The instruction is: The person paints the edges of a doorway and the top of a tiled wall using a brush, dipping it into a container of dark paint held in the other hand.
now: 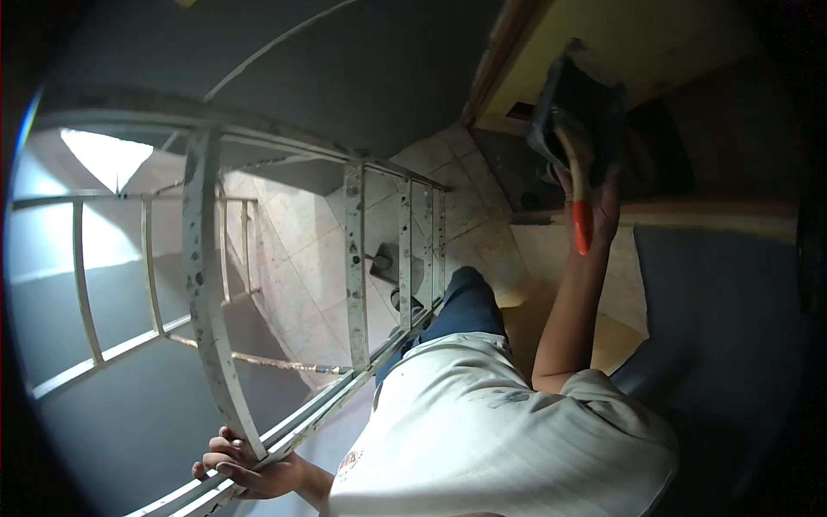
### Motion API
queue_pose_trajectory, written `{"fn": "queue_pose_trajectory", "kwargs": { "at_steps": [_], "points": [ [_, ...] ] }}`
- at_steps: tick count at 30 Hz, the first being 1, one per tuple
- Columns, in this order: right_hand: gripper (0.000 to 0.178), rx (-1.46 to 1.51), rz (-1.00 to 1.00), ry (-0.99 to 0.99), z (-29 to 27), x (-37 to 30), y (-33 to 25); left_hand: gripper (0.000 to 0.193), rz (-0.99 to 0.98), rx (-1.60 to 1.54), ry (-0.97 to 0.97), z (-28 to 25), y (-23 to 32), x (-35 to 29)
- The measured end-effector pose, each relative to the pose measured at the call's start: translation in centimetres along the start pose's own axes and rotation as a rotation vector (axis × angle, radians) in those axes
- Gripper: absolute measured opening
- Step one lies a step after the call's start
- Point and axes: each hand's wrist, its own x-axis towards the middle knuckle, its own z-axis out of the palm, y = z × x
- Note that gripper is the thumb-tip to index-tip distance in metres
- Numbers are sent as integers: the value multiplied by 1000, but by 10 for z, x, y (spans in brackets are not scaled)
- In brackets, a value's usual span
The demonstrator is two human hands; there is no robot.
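Head view: left hand [245, 465] grips stepladder [201, 258]; to its right, right hand [606, 200] holds tub [596, 96], brush [577, 168] inside; apparently carrying; next move likely needs tub level.

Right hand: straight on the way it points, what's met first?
Probably the yellowish panel ahead of the right hand, its held dark container touching first; depth is unclear.

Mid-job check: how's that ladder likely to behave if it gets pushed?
The ladder looks stiff, being built of rigid-looking bars. It's probably fairly light for its size, as the frame is slim and open. Rising well above the tiled floor, it might tip if shoved high, though the left hand grips it.
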Motion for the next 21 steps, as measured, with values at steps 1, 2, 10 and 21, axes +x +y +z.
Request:
{"fn": "queue_pose_trajectory", "kwargs": {
  "at_steps": [1,2,10,21],
  "points": [
    [71,2,40,-29,4,5,7,47,-218,-324,109,4,10,2],
    [72,-45,25,3,5,12,6,45,-270,-340,152,9,15,4],
    [78,-71,225,-95,-9,130,52,50,-534,189,433,31,61,22],
    [78,-248,413,-317,21,264,83,35,-478,520,516,34,82,30]
  ]
}}
